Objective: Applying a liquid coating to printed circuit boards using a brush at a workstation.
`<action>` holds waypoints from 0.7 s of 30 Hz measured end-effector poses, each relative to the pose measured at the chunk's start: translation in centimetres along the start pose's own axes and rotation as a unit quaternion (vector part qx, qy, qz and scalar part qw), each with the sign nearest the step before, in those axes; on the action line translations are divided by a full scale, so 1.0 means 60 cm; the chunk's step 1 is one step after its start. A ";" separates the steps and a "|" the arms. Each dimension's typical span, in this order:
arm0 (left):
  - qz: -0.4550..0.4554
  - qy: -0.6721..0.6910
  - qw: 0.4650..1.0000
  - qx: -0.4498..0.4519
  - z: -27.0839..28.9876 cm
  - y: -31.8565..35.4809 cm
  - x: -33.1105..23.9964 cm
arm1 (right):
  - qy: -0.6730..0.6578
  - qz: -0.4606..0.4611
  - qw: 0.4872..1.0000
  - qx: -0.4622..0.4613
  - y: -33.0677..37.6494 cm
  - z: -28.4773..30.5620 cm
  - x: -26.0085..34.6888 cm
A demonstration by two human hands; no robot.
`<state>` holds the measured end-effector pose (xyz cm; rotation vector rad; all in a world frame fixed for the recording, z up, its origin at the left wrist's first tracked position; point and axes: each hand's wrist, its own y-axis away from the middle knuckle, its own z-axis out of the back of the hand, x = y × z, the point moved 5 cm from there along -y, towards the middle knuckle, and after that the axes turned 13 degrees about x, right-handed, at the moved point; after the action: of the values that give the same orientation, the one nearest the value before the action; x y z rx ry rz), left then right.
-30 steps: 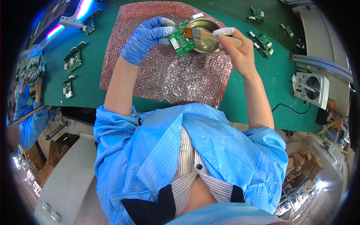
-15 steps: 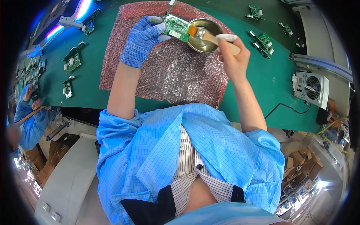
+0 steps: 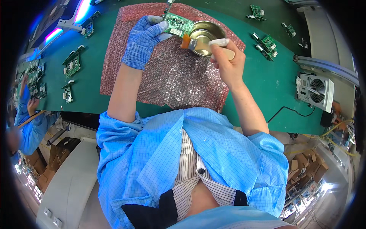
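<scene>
Gloved left hand grips a green circuit board tilted beside the steel bowl near the desk's far edge, over pink bubble wrap; bare right hand clasps a brush, bristles at the board's edge, keeping drips on the padding.

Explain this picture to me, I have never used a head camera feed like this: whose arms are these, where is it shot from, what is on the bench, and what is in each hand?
There is one view, from a wide fisheye camera on the person's head looking down, so straight edges bend near the rim. Both forearms are the wearer's own. The left hand, in a blue glove, holds a green circuit board. The right hand, bare, grips a brush whose orange bristles sit at the rim of a small metal bowl. Under them lies a pink bubble-wrap sheet on a green bench mat. More boards lie around it, and a fan unit stands at right. A second person's blue sleeve shows at far left.
</scene>
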<state>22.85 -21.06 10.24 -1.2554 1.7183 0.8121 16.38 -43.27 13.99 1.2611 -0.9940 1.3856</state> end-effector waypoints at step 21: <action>0.133 0.000 0.983 -0.131 0.197 -0.403 0.130 | -0.065 0.010 0.971 -0.229 0.070 0.142 -0.045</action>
<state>47.80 -21.11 -2.54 -1.2079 1.8481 1.2275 13.83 -52.69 12.55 1.0012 -1.3316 1.0160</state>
